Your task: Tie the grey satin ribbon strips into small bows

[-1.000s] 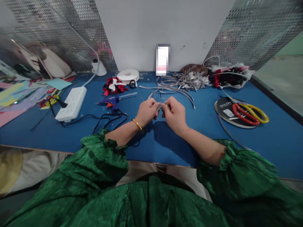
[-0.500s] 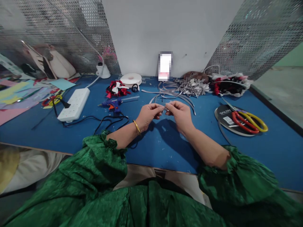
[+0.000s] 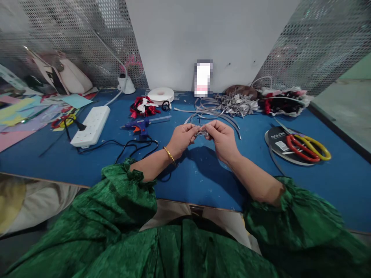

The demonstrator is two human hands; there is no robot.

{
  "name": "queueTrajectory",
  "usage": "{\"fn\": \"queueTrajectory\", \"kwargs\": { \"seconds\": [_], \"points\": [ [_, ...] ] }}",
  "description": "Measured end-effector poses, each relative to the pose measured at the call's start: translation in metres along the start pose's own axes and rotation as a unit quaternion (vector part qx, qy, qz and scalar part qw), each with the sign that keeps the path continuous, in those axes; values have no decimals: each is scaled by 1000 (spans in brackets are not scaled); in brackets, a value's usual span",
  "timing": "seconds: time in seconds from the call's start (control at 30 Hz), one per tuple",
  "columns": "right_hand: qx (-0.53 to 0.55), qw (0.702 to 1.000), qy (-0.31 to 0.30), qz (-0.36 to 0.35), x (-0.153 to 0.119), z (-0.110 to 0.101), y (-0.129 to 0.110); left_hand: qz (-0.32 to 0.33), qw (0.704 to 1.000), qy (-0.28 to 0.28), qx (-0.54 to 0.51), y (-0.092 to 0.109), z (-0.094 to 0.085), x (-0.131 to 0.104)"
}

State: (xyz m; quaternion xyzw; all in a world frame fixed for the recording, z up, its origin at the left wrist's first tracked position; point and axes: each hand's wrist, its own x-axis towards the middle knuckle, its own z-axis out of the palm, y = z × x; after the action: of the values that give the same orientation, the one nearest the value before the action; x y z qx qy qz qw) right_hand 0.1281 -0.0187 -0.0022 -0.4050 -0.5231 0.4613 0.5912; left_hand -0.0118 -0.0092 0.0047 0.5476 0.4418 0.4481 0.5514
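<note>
Both hands meet above the middle of the blue table. My left hand (image 3: 183,139), with a gold bangle at the wrist, pinches one side of a small grey ribbon piece (image 3: 202,132). My right hand (image 3: 222,138) pinches its other side with thumb and forefinger. Fingers cover most of the piece, so its exact shape is hard to see. Just beyond the hands lie loose grey ribbon strips (image 3: 213,108). Right of those strips is a heap of small grey ribbon bows (image 3: 239,104).
A blue glue gun (image 3: 140,125) with its cord lies left of my hands, near a white power strip (image 3: 92,126). Red-and-yellow scissors (image 3: 308,147) rest on a black ribbon spool (image 3: 275,134) at right. Behind stand a white ribbon roll (image 3: 160,94) and a phone (image 3: 203,79).
My fingertips have shifted slightly on the grey ribbon piece, and the right hand's fingers sit closer against the left's. More of the piece shows between them. The view has moved a little.
</note>
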Motion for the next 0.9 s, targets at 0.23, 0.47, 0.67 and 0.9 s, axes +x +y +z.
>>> {"fn": "queueTrajectory", "kwargs": {
  "seconds": [0.23, 0.47, 0.67, 0.9],
  "points": [
    [112, 991, -28, 72, -1, 1, 0, 9, 1000, -2, 5, 3, 0, -1],
    [179, 964, -63, 186, 1, -2, -9, -1, 1000, -29, -6, 0, 2, -1],
    [190, 960, -68, 196, 2, -3, -10, -12, 999, -37, -23, 2, 3, -4],
    [177, 964, -57, 189, 2, -3, -8, -19, 999, -34, -28, 2, 3, -3]
  ]
}}
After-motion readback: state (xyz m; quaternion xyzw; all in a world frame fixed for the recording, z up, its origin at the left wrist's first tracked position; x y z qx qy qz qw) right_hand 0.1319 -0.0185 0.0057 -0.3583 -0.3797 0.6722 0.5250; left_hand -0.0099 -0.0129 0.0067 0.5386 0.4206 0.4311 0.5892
